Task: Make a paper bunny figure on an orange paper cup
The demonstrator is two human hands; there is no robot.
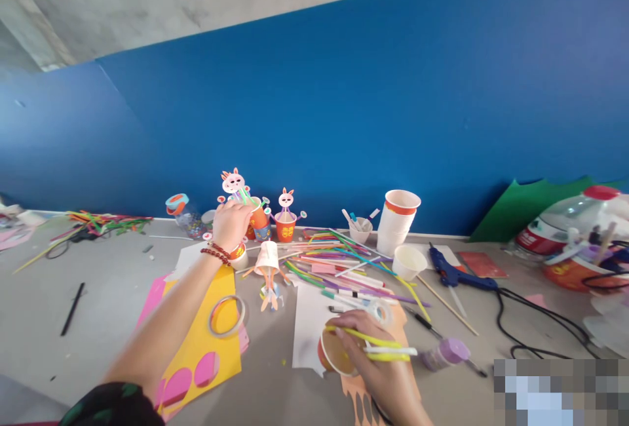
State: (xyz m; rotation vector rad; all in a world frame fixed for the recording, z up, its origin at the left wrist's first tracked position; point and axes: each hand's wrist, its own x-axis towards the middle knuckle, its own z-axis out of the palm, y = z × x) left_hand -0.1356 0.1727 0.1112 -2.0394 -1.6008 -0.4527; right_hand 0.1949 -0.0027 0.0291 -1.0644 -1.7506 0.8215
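Observation:
My left hand (230, 224), wearing a beaded bracelet, reaches in among rabbit-faced paper-cup figures at the back. Its fingers are curled; what they hold, if anything, is hidden. Just above them shows a rabbit face (233, 181), and an orange paper cup (239, 257) sits below the palm. To its right stands a rabbit figure in an orange cup (285, 226). At the front, my right hand (373, 360) is closed on yellow pipe cleaners (388, 355) and a white stick (400, 350). A paper cup (330, 354) with its mouth showing is against that hand's fingers.
Coloured pipe cleaners (339, 252) and markers litter the middle. A tape roll (227, 316) lies on yellow paper (196, 341). Stacked paper cups (397, 223), a blue glue gun (455, 273) with a black cord, and a large plastic bottle (560, 223) are on the right.

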